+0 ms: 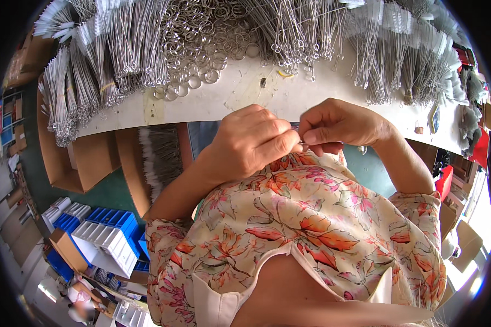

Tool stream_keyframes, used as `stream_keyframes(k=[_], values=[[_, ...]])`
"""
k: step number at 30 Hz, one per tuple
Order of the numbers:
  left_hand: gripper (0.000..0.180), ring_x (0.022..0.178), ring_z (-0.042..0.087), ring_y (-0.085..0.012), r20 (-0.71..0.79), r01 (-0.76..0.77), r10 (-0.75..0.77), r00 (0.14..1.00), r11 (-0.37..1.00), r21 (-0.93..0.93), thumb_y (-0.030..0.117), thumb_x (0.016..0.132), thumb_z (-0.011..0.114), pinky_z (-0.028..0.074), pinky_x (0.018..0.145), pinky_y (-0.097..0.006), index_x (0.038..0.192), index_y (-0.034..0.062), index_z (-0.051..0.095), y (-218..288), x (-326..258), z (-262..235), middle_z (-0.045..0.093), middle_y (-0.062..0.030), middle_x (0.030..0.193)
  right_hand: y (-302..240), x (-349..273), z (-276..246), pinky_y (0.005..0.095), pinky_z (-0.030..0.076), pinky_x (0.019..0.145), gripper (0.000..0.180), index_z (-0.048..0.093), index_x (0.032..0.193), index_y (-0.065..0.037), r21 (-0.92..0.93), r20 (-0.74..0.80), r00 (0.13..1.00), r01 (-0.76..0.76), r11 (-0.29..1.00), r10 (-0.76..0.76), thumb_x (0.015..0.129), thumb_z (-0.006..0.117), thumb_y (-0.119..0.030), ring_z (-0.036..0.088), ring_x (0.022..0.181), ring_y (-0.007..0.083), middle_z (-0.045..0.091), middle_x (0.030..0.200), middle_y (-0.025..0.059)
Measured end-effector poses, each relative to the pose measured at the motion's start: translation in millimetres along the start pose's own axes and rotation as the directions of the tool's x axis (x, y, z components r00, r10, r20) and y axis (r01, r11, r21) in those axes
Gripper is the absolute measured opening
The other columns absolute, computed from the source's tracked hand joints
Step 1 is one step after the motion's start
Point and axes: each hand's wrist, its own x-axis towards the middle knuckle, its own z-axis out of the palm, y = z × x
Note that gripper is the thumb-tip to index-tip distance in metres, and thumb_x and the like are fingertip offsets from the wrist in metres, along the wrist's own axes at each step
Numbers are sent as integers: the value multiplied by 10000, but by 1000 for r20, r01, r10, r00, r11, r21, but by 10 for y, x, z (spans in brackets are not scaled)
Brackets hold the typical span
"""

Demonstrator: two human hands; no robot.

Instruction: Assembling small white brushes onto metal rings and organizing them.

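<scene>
My left hand [253, 136] and my right hand [335, 124] meet at the fingertips in front of my chest, just off the near edge of the table. Both are closed in a pinch. Between them a tiny glint of metal shows, but the fingers hide what it is. Beyond my hands, a loose pile of metal rings [194, 82] lies on the white table [213, 106]. Bundles of thin wire brushes [289, 41] with looped ends and pale bristles flank the rings, and more wire brushes [384, 65] lie to the right.
An open cardboard box [95, 158] stands below the table's left end, beside more bristled brushes [161, 152]. Blue and white plastic bins [106, 240] are stacked at lower left. Another person [84, 294] is in the far lower left. A small yellow band [285, 73] lies on the table.
</scene>
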Motion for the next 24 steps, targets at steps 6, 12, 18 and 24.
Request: stream_keyframes(k=[6, 12, 18, 24], values=[[178, 757, 510, -207, 49, 252, -350, 936, 757, 603, 81, 641, 711, 408, 691, -341, 801, 85, 633, -578, -167, -660, 565, -30, 791, 274, -138, -220, 314, 464, 508, 140, 622, 869, -27, -738, -413, 780, 17, 674, -471, 841, 541, -139, 600, 563, 179, 631, 701, 73], [137, 756, 512, -180, 36, 219, -305, 952, 757, 616, 89, 671, 705, 402, 687, -311, 788, 82, 634, -757, -93, -600, 550, -16, 809, 289, 285, -79, 311, 485, 561, 130, 616, 876, -23, -800, -436, 630, 56, 598, -643, 831, 568, -136, 627, 636, 220, 632, 732, 98], [175, 677, 476, -76, -146, 401, -755, 640, 490, -774, 167, 878, 564, 434, 626, -223, 955, 11, 557, -424, 141, -587, 576, -41, 881, -342, 276, 198, 251, 480, 602, 132, 633, 907, -7, -357, -550, 522, 558, 749, -652, 806, 623, -91, 605, 693, 119, 615, 775, 85], [176, 716, 504, -75, -155, 188, -726, 669, 368, -911, 144, 907, 506, 449, 664, -220, 995, -8, 521, -169, 293, -373, 580, -64, 890, -482, 402, 359, 257, 488, 665, 78, 639, 838, 7, -546, -416, 273, 688, 478, -868, 795, 631, -57, 616, 759, 177, 605, 896, 103]])
